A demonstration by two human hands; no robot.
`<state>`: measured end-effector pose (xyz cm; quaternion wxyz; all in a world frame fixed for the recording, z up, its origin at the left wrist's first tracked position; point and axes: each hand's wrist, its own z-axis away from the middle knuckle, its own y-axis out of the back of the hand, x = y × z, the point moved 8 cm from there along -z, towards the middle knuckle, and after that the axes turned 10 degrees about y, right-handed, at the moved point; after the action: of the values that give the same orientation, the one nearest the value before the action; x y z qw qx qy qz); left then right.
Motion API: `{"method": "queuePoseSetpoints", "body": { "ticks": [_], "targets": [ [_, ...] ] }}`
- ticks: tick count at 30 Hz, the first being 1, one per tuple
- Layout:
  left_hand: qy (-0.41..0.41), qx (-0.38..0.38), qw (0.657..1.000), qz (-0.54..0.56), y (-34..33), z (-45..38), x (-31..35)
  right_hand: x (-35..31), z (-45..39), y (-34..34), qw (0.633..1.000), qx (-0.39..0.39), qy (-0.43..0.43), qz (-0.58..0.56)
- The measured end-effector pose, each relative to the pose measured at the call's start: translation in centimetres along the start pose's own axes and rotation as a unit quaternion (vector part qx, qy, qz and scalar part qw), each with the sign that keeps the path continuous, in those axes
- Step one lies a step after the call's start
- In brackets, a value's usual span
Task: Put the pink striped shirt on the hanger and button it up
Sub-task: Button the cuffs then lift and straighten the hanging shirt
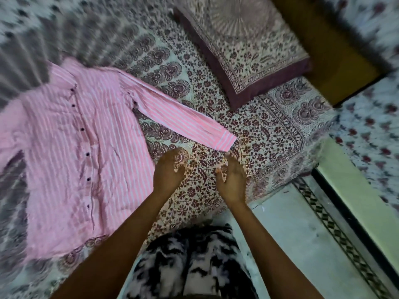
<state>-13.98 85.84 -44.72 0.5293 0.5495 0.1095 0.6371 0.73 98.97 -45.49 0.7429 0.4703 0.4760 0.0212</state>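
Pink striped shirt [71, 152] lies flat, crinkled, on printed bedsheet [248, 134]; both hands [200, 175] relaxed, holding nothing.

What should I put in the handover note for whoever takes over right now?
Left hand: open, holding nothing, over the printed bedspread just right of the shirt's hem.
Right hand: open, empty, just below the sleeve cuff.
Pink striped shirt: lying flat on the bed, front up, one sleeve stretched out to the right. The image is too blurred to tell if it is buttoned.
Hanger: not in view.
Done: nothing visible.
Left: find hanger, hang shirt, button it.
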Motion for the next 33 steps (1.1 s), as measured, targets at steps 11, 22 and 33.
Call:
{"method": "queuePoseSetpoints", "body": {
  "ticks": [11,22,33],
  "targets": [
    [-0.062,0.066,0.996,-0.011,8.7,4.6,-4.0,-10.1,4.3,-2.1,0.994,-0.038,0.079,0.058],
    [-0.053,0.185,0.981,-0.025,23.9,12.4,-18.7,-25.5,11.9,-12.0,0.979,-0.039,0.183,0.079],
    [0.059,0.244,0.968,-0.010,32.1,16.0,-34.7,-36.9,18.5,-25.5,0.955,-0.093,0.276,0.052]
  ]
}}
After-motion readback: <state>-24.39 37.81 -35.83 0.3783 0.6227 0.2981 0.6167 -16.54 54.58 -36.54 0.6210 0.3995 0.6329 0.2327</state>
